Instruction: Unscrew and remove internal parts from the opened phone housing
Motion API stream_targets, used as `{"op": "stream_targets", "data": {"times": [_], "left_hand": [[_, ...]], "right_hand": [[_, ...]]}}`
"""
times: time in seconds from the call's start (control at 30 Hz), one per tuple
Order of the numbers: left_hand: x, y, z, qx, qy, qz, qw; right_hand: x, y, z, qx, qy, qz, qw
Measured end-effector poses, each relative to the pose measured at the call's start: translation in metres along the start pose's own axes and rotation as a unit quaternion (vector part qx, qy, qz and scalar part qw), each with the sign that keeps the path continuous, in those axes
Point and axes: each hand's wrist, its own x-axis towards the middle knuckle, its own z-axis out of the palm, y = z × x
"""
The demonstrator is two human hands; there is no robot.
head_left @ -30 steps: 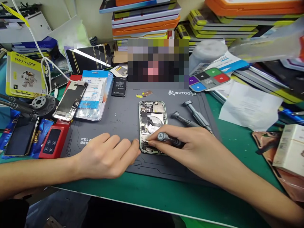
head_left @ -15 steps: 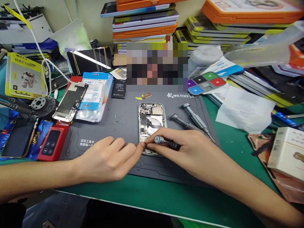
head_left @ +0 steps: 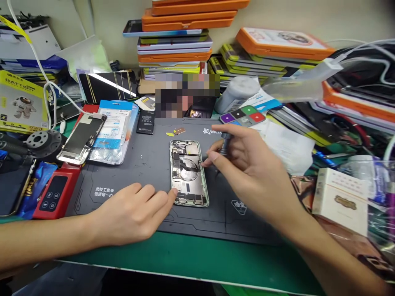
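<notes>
Left fingers [head_left: 168, 201]: curled closed, seemingly empty, index at the phone [head_left: 196, 187], likely to steady it.
Right fingers [head_left: 234, 130]: half-curled round a driver [head_left: 226, 144], thumb and index apart.

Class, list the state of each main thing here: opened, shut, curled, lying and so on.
Phone: opened, insides exposed, lying on mat
Left hand: mostly curled, index fingertip at phone's edge
Right hand: index extended, grip unclear
Grey tool: partly hidden, held or resting unclear
Loose battery: lying flat
Screen panel: lying back side up
Red device: on or off unclear
White carton: shut
</notes>
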Motion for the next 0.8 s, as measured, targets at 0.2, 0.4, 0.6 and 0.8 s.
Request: {"op": "stream_targets", "data": {"times": [0.2, 0.4, 0.6, 0.8], "left_hand": [[0.0, 0.002, 0.003, -0.008, 0.011, -0.012, 1.0], [0.003, 0.005, 0.007, -0.033, 0.046, -0.048, 0.997], [0.005, 0.007, 0.01, -0.041, 0.058, -0.071, 0.995], [0.003, 0.012, 0.017, -0.024, 0.083, -0.091, 0.992]], "right_hand": [[-0.001, -0.004, -0.006, -0.22, 0.079, -0.086, 0.969], [-0.007, -0.024, 0.007, 0.123, 0.145, -0.037, 0.981], [-0.015, -0.01, 0.032, 0.038, -0.127, -0.161, 0.978], [-0.009, -0.007, 0.045, -0.025, -0.173, -0.276, 0.945]]}}
